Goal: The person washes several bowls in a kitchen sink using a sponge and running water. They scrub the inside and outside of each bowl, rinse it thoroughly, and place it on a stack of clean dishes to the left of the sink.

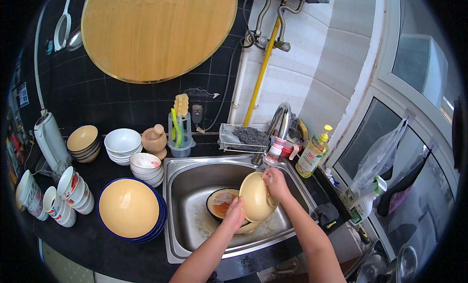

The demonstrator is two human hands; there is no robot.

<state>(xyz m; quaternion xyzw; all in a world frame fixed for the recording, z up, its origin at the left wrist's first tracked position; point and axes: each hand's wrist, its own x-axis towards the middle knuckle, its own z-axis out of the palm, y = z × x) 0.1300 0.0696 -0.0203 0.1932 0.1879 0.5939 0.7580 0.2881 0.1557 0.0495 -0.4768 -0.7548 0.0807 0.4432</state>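
Observation:
Over the sink (pixel 187 185) I hold a cream-yellow bowl (pixel 254 199) tilted on its side below the faucet (pixel 280 122). My left hand (pixel 234 215) grips its near left rim. My right hand (pixel 276 184) is closed at its far right edge, under the spout; what lies inside those fingers is hidden. Beneath, in the sink, sits a dark-rimmed yellow bowl (pixel 216 198) with reddish-orange liquid and foam. Another pale bowl (pixel 249 228) is partly hidden under the held one.
Left of the sink stand stacked yellow plates (pixel 128 208), white bowls (pixel 123 141), yellow bowls (pixel 83 139), patterned cups (pixel 73 185) and a wooden mortar (pixel 154 142). Behind are a utensil holder (pixel 180 132) and a wire rack (pixel 243 137). At right stand a soap bottle (pixel 312 154) and spray bottle (pixel 365 200).

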